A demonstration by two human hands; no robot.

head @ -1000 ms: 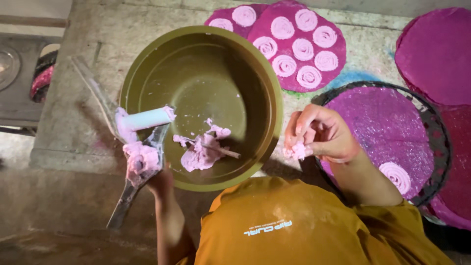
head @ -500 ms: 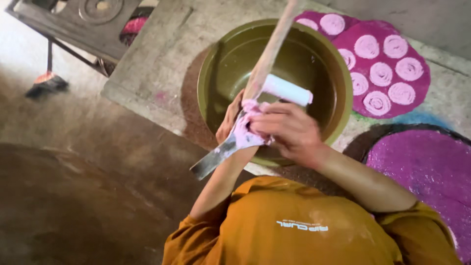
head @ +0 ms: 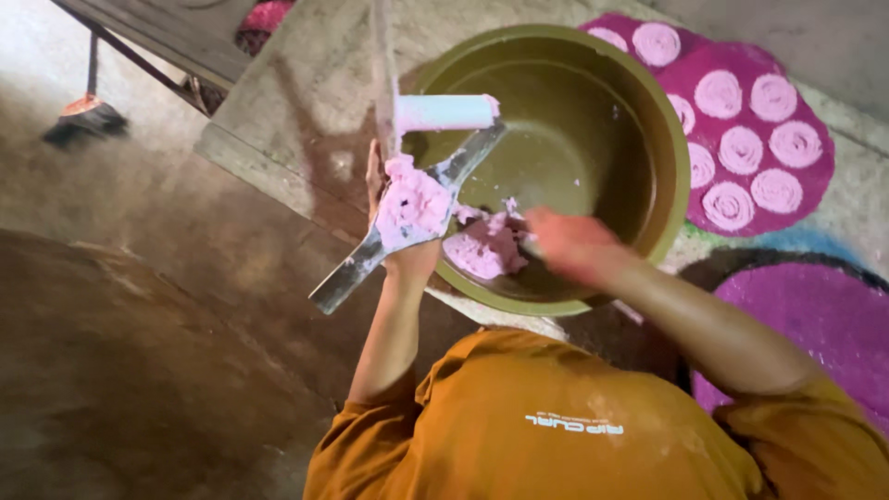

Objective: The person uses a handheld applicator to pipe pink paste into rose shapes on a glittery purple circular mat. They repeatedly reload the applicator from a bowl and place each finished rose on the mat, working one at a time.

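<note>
- Left hand (head: pixel 400 243) closed around a metal press tool (head: pixel 407 218), palm and fingers mostly hidden behind a lump of pink dough (head: pixel 413 202) stuck on its middle.
- Tool's flat metal arms crossed diagonally, one end pointing down-left past the bowl rim, the other up-right over the bowl; pale cylinder (head: pixel 446 112) jutting sideways near the top, thin upright handle (head: pixel 382 74) above it.
- Right hand (head: pixel 572 245) reached into the olive-green bowl (head: pixel 648 120), fingers curled on a mass of pink dough (head: pixel 486 248) at the bottom; blurred, so grip impossible to judge exactly.
- Bowl sat on a grey concrete slab (head: pixel 296 102), just beside the tool.
- Beyond the bowl, a round magenta mat (head: pixel 815 176) with pale pink dough spirals (head: pixel 719 93) in rows.
- Lower right, a second round purple tray (head: pixel 824 315) partly covered by the forearm.
- Far left on the floor, a broom head (head: pixel 85 118).
</note>
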